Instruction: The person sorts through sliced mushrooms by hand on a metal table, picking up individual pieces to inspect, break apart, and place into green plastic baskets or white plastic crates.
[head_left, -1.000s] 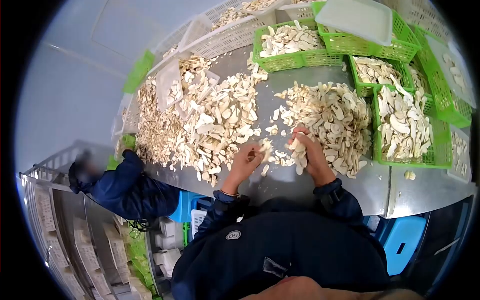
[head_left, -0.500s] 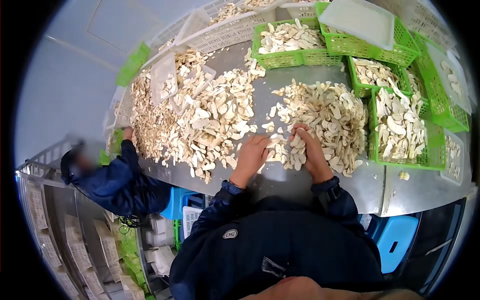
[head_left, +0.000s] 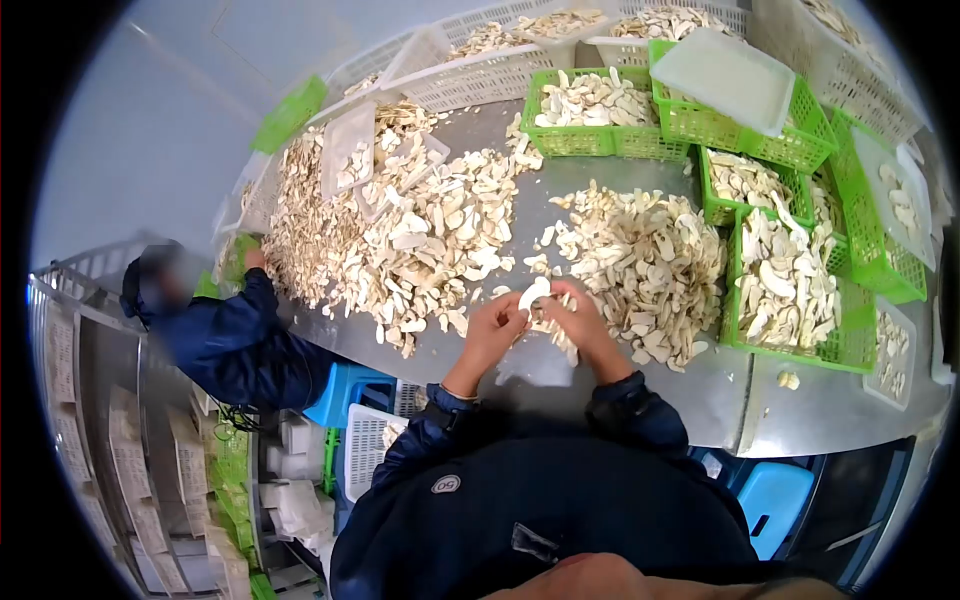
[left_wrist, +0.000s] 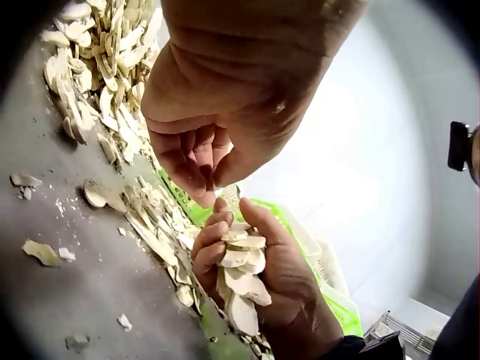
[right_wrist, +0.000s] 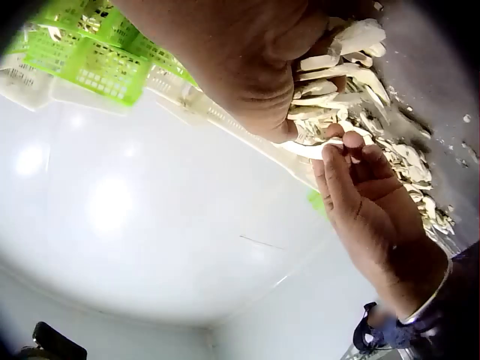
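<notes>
Close together over the near part of the table, my two hands meet at one curved, pale dried slice (head_left: 536, 292). My left hand (head_left: 490, 328) pinches its end between thumb and fingertips, seen in the right wrist view as a white strip (right_wrist: 304, 149). My right hand (head_left: 583, 320) has its fingers curled round a stack of similar flat slices (left_wrist: 244, 279), fanned along the palm in the left wrist view. Just right of it lies a heap of cream-coloured slices (head_left: 660, 275). A larger loose pile (head_left: 430, 235) spreads out on the left.
Green baskets of slices (head_left: 590, 105) stand at the back, with another green basket (head_left: 855, 345) at the right. A clear tray (head_left: 348, 150) sits on the left pile. Another person in blue (head_left: 225, 320) works at the left. A blue stool (head_left: 775, 505) stands below the table's right side.
My left hand, reaching among the loose slices half a second ago, has drawn back and now pinches a slice. My right hand has moved left toward it, keeping its stack.
</notes>
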